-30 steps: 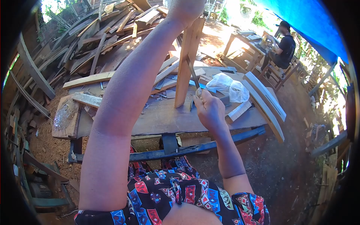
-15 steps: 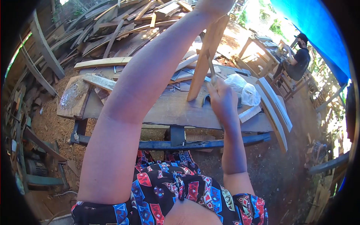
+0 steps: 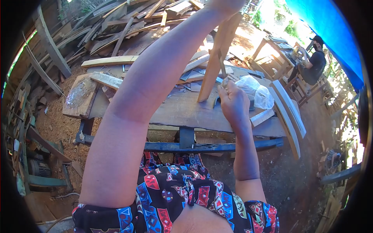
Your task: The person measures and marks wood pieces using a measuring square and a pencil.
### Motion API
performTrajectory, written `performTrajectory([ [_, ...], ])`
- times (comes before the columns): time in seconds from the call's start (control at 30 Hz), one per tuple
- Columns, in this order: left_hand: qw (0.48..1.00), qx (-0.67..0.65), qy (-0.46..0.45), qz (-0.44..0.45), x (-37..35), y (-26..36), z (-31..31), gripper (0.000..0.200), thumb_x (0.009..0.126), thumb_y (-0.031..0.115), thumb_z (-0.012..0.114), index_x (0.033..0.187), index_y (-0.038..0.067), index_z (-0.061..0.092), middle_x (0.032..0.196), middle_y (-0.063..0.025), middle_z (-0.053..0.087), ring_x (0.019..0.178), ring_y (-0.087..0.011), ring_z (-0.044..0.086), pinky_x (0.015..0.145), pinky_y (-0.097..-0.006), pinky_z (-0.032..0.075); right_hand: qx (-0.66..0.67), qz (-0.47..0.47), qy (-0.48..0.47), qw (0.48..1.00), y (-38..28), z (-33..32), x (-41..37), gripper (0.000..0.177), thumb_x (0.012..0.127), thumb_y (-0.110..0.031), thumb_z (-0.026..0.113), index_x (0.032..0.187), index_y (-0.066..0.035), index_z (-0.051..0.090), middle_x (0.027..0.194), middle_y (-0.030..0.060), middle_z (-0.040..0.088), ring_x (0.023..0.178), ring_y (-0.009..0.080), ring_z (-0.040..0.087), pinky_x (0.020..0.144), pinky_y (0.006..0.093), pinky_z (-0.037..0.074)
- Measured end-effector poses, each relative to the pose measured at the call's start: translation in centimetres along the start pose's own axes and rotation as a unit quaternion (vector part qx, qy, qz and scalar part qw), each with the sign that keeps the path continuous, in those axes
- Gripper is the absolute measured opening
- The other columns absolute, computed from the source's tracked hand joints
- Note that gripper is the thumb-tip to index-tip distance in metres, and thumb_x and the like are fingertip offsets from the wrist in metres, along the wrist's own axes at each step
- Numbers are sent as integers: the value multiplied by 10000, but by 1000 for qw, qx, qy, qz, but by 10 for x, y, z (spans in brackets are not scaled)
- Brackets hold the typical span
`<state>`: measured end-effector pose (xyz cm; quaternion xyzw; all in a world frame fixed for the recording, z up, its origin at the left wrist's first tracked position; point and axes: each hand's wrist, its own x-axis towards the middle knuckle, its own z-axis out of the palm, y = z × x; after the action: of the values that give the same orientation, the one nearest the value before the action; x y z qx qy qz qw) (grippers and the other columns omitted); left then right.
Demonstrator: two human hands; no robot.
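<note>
My left hand (image 3: 229,5) is at the top edge, at the upper end of a wooden piece (image 3: 213,70) that stands tilted on the workbench (image 3: 175,112); its fingers are cut off by the frame. My right hand (image 3: 234,99) is closed around the handle of a thin tool (image 3: 222,68), which reaches up to the side of the wooden piece. The far end of the tool is hard to make out. A clear plastic bag (image 3: 256,93) lies just right of my right hand.
Long wooden strips (image 3: 285,116) overhang the bench's right end. A thick wood block (image 3: 80,97) sits at its left end. Behind is a big pile of scrap wood (image 3: 128,29). Another person (image 3: 315,62) sits at the back right, under a blue tarp (image 3: 330,27).
The view has shifted slightly, so the bench and piles appear a little further right. My right hand has moved slightly down the wooden piece, with more of the tool showing above it.
</note>
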<state>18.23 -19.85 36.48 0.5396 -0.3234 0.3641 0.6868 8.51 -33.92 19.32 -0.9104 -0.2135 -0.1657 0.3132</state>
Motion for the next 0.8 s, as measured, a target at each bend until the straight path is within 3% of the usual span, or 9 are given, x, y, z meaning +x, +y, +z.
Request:
performTrajectory([
  [0.07, 996, 86, 18, 32, -1, 1, 4, 320, 940, 298, 553, 683, 113, 509, 559, 76, 393, 492, -30, 355, 441, -239, 298, 3, 6, 9, 1000, 1, -1, -9, 238, 879, -249, 543, 822, -20, 562, 677, 210, 612, 719, 418, 610, 647, 491, 439],
  [0.17, 999, 29, 24, 5, 4, -6, -2, 328, 940, 310, 558, 687, 106, 514, 565, 77, 393, 499, -32, 353, 450, -239, 301, 6, 14, -20, 1000, 9, -9, -35, 229, 877, -247, 548, 830, -23, 550, 682, 226, 610, 719, 421, 613, 637, 490, 443],
  [0.27, 1000, 13, 11, 1, 6, -7, -10, 335, 938, 328, 569, 688, 111, 513, 567, 83, 375, 497, -29, 344, 445, -231, 285, 39, 36, -3, 999, 11, -1, -52, 197, 872, -181, 588, 819, 5, 552, 675, 213, 577, 668, 381, 595, 602, 389, 427],
  [0.3, 1000, 9, 8, 5, 5, -9, -10, 338, 937, 334, 572, 686, 116, 509, 566, 88, 366, 496, -27, 337, 443, -228, 277, 39, 41, -3, 998, 12, -1, -51, 197, 872, -181, 588, 819, 5, 552, 675, 213, 577, 668, 381, 595, 602, 389, 427],
  [0.37, 999, -37, 24, -4, 8, -13, -10, 338, 939, 335, 568, 683, 126, 501, 565, 92, 357, 493, -24, 327, 438, -226, 267, 13, 51, -38, 998, 8, -7, -42, 204, 874, -213, 536, 813, -19, 531, 686, 235, 606, 715, 425, 607, 629, 493, 441],
  [0.43, 996, -81, 36, -14, 7, -15, -7, 338, 942, 335, 565, 679, 135, 493, 564, 97, 348, 491, -21, 317, 433, -224, 256, 13, 37, -24, 999, 6, -3, -26, 208, 875, -213, 535, 810, -16, 534, 687, 236, 606, 715, 425, 607, 628, 491, 442],
  [0.5, 997, -49, -28, 53, 3, -14, -2, 341, 944, 337, 562, 675, 140, 488, 557, 97, 348, 483, -17, 316, 425, -225, 252, 14, 22, -8, 1000, 3, -1, -14, 212, 876, -213, 533, 808, -13, 538, 689, 237, 606, 715, 425, 607, 628, 488, 442],
  [0.6, 999, -44, -16, -2, -1, -3, -5, 346, 945, 339, 559, 671, 140, 489, 548, 87, 353, 479, -16, 324, 419, -225, 255, 0, -7, 2, 1000, 4, -1, -9, 231, 881, -228, 531, 803, -11, 538, 681, 233, 605, 706, 422, 605, 625, 491, 437],
  [0.8, 999, 37, 14, 32, -1, -6, 2, 347, 942, 356, 561, 693, 121, 504, 542, 84, 351, 464, -26, 329, 417, -221, 265, 31, -15, 12, 999, 7, -4, -32, 240, 891, -242, 540, 802, -19, 536, 669, 221, 600, 705, 414, 606, 610, 491, 431],
])
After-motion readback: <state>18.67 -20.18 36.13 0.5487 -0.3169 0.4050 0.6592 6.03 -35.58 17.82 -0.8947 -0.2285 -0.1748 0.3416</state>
